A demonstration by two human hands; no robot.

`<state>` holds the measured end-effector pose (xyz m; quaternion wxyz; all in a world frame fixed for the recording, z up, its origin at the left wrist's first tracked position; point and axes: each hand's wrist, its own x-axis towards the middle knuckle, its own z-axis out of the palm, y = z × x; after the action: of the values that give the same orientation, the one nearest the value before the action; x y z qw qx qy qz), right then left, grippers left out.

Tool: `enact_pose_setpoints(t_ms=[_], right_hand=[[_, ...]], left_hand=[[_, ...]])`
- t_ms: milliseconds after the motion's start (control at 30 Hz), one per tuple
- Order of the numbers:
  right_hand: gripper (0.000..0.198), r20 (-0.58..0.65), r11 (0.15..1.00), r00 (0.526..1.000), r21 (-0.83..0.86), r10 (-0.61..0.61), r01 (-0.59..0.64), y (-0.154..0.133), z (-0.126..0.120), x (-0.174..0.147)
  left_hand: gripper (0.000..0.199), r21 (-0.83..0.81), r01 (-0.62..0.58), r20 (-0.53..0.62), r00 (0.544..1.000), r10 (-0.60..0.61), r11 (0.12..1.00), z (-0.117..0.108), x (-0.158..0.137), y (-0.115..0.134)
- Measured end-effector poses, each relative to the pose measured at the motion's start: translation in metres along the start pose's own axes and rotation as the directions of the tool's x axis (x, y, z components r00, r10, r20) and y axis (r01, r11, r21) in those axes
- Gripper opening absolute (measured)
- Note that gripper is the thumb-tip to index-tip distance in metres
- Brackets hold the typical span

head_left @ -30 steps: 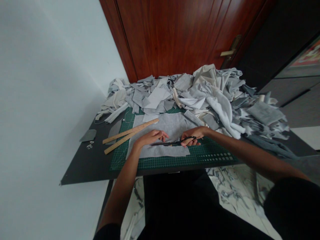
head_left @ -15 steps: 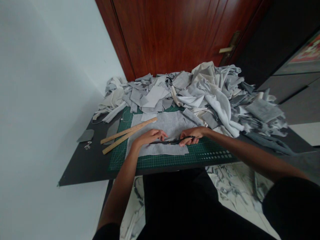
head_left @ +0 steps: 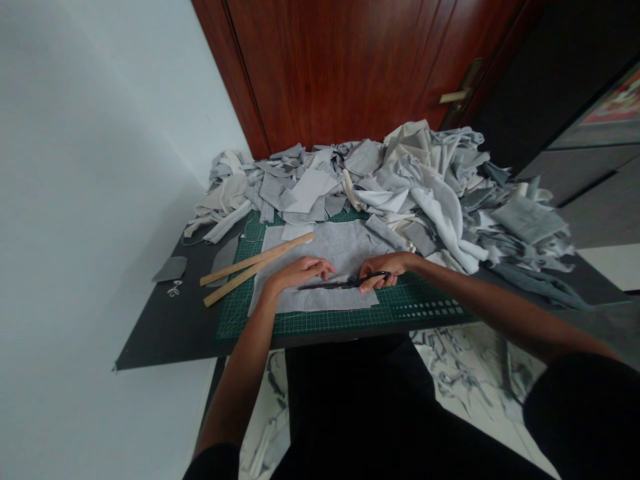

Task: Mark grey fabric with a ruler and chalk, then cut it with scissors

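Observation:
My right hand [head_left: 381, 272] is wrapped round the black handles of a pair of scissors [head_left: 345, 285]. The blades point left and lie across a light grey piece of cloth [head_left: 345, 243], near its front part. On the same cloth, left of the right hand and just behind the blades, rests my left hand [head_left: 303, 271]. Its fingers are loosely bent and lie on the fabric, with nothing seen in them. A front section of the cloth [head_left: 320, 301] extends toward me below the blades. Under the cloth is a green cutting mat [head_left: 310, 323] with a grid.
Two wooden strips [head_left: 250, 262] cross the cloth's left side. Heaped grey and white fabric pieces [head_left: 430, 180] line the back and right of the dark table [head_left: 155, 330]. A small grey scrap [head_left: 170, 269] lies at left. Cloth strips litter the floor [head_left: 463, 373].
Both hands and the scissors stay in almost the same place on the cloth. The view has shifted very slightly.

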<state>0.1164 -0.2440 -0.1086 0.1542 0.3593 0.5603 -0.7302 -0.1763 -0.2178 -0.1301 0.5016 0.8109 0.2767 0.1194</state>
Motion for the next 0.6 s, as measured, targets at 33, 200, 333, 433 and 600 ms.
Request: enact_pose_setpoints(t_ms=[33,200,333,433,600], right_hand=[[0.055,0.012,1.000,1.000,0.001,0.000,0.000,0.000,-0.001,0.000],[0.058,-0.041,1.000,0.999,-0.023,-0.006,0.005,-0.003,0.006,-0.002],[0.062,-0.093,0.999,0.996,-0.034,0.004,-0.007,-0.005,0.011,-0.005],[0.065,-0.102,0.999,0.995,-0.029,0.013,-0.016,-0.006,0.012,-0.005],[0.063,-0.104,1.000,0.995,0.010,0.006,-0.005,-0.005,0.016,-0.006]], left_hand=[[0.046,0.002,0.001,-0.003,1.000,-0.001,1.000,0.000,0.000,0.000],[0.047,0.002,0.004,-0.011,1.000,-0.004,1.000,0.000,-0.001,0.000],[0.046,-0.001,0.011,-0.003,1.000,-0.011,1.000,0.000,0.000,-0.001],[0.048,-0.008,0.011,0.002,1.000,-0.011,1.000,0.000,0.000,-0.002],[0.050,-0.009,0.012,0.006,1.000,-0.012,1.000,0.000,0.000,-0.002]])
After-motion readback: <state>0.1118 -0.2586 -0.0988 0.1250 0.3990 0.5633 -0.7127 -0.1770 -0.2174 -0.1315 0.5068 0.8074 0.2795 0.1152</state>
